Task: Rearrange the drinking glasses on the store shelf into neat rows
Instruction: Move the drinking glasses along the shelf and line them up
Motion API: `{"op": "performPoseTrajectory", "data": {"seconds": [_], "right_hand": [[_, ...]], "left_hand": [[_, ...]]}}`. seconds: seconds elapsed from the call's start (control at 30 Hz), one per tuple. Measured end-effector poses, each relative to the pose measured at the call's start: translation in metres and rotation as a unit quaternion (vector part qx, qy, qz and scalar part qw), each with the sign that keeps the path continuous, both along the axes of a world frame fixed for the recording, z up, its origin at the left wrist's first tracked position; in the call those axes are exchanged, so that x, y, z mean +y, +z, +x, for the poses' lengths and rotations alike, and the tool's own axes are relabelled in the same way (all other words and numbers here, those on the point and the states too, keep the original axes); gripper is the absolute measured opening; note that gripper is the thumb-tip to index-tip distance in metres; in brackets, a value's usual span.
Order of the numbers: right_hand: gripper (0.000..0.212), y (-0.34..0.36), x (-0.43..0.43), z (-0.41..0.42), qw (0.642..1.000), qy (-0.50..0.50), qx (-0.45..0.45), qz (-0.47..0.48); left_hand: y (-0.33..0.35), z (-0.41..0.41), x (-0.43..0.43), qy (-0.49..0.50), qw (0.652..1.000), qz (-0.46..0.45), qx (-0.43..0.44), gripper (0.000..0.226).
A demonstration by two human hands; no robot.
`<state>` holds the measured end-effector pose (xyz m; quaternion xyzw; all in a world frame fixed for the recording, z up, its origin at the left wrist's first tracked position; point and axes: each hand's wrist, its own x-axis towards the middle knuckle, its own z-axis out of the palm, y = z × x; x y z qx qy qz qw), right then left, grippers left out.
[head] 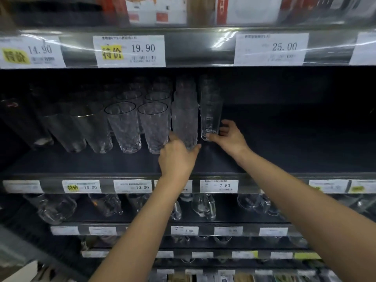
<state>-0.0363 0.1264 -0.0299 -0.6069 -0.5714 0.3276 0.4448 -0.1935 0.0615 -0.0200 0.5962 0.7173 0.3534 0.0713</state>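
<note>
**Obs. limits: glass shelf, head camera**

Left hand (177, 157) wraps the foot of the textured stack (184, 119), so the base is covered. Right hand (227, 137) pinches the foot of the smooth stack (210, 110), and fingers hide part of the bottom rim. The tops of both stacks fade into shadow under the upper shelf (193, 53); glasses per stack not countable. Back-row glasses (160, 84) are dim, outlines uncertain. Far-left price label (30, 51) and far-right label (364, 48) are cut by the frame edges. The label (188, 187) behind the left forearm (162, 200) is mostly covered. Barcode print is illegible throughout. Boxes (154, 9) on top are blurred and cropped. Lower-shelf glassware (55, 208) is smeared.
</note>
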Motion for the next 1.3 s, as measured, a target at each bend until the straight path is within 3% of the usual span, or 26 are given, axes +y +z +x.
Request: {"op": "performPoseTrajectory", "data": {"seconds": [0.27,0.5,1.3], "right_hand": [[0.066,-0.004,0.005,-0.001,1.0,-0.003,-0.006,0.023],[0.048,-0.005,0.008,-0.001,0.999,-0.037,-0.013,0.036],[0.052,-0.008,0.007,0.0,0.998,-0.031,-0.03,0.038]], "left_hand": [[0.003,0.004,0.011,0.028,0.998,-0.01,0.056,0.073],[0.002,0.0,0.014,0.023,0.999,-0.005,0.045,0.065],[0.001,0.002,0.015,0.028,0.999,0.007,0.046,0.068]]}}
